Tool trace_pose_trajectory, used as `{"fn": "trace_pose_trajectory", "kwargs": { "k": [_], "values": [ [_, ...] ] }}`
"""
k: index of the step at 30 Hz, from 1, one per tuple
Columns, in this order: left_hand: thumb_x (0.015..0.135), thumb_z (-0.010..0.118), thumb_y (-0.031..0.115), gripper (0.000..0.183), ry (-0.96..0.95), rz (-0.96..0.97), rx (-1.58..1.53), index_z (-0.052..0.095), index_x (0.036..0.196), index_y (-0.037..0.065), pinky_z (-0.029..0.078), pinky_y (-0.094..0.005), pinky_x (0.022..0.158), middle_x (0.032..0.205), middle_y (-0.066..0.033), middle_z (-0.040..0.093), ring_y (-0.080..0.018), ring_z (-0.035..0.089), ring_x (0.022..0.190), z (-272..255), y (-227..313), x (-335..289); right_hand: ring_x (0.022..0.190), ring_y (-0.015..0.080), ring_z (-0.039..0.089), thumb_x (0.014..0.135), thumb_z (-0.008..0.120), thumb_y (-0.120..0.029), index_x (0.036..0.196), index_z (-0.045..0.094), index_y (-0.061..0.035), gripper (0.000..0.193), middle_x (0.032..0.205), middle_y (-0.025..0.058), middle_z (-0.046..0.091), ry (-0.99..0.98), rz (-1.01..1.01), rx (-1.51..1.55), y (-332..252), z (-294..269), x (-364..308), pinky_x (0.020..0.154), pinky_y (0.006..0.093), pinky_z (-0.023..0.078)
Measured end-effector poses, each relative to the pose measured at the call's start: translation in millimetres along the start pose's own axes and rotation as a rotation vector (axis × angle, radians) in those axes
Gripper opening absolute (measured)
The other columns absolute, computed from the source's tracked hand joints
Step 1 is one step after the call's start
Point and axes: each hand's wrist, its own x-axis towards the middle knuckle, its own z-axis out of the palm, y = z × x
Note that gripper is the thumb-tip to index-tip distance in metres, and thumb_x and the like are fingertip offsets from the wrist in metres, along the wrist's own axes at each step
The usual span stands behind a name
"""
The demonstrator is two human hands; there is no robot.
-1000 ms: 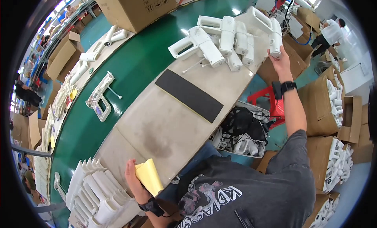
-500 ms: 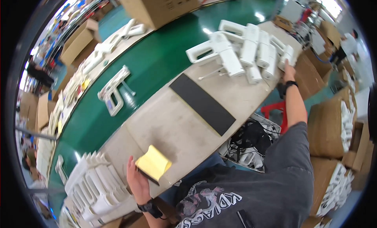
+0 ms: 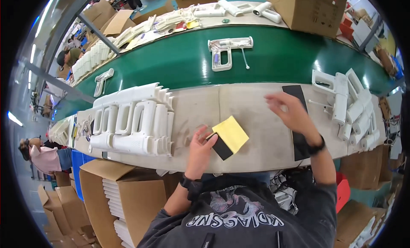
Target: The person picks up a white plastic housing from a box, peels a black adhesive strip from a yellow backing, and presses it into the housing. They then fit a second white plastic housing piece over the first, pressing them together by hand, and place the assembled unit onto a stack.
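Observation:
My left hand (image 3: 200, 150) pinches a small flat black pad (image 3: 221, 147) between thumb and fingers, just above the table. A yellow sheet (image 3: 232, 135) lies against the pad and sticks out on its right side. My right hand (image 3: 291, 112) is raised over the table with fingers stretched out and nothing in them, slightly blurred. Beneath its wrist lies a long black mat (image 3: 301, 152). To the right sits a pile of white gun-shaped plastic housings (image 3: 340, 98). Left of my left hand, white housing shells (image 3: 128, 120) stand stacked in rows.
A green conveyor belt (image 3: 171, 60) runs behind the table (image 3: 200, 102), carrying an open housing half (image 3: 222, 53) with wires inside. Cardboard boxes stand below the table, one box (image 3: 143, 201) holding stacked white parts. Another person (image 3: 70, 56) is at the far left.
My view has swung left. My right hand has left the housing pile on the right and come back over the black mat. My left hand still holds the black pad and yellow sheet.

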Motion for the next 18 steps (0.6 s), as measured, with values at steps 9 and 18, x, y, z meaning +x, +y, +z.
{"fn": "trace_pose_trajectory", "kwargs": {
  "k": [9, 18],
  "values": [
    [0.105, 0.058, 0.017, 0.033, -0.073, -0.225, -0.06, 0.058, 0.133, 0.0, 0.052, -0.0258, 0.09, 0.118, -0.0038, 0.068, -0.0131, 0.064, 0.11, -37, -9, -50, 0.103, 0.0422, 0.064, 0.091, 0.067, -0.011, 0.129, 0.049, 0.0012, 0.044, 0.124, 0.0183, 0.056, -0.035, -0.094, -0.605, 92, 118, 204, 0.085, 0.0515, 0.054],
    [0.106, 0.054, 0.021, 0.035, -0.04, -0.12, -0.058, 0.043, 0.133, 0.0, 0.063, -0.0376, 0.081, 0.114, -0.0146, 0.068, -0.0218, 0.071, 0.098, -70, -8, -62, 0.092, 0.0401, 0.067, 0.091, 0.067, -0.018, 0.097, 0.062, -0.0039, 0.016, 0.1, 0.0164, 0.063, 0.019, -0.121, -0.82, 116, 118, 228, 0.076, 0.0507, 0.055]
  ]
}}
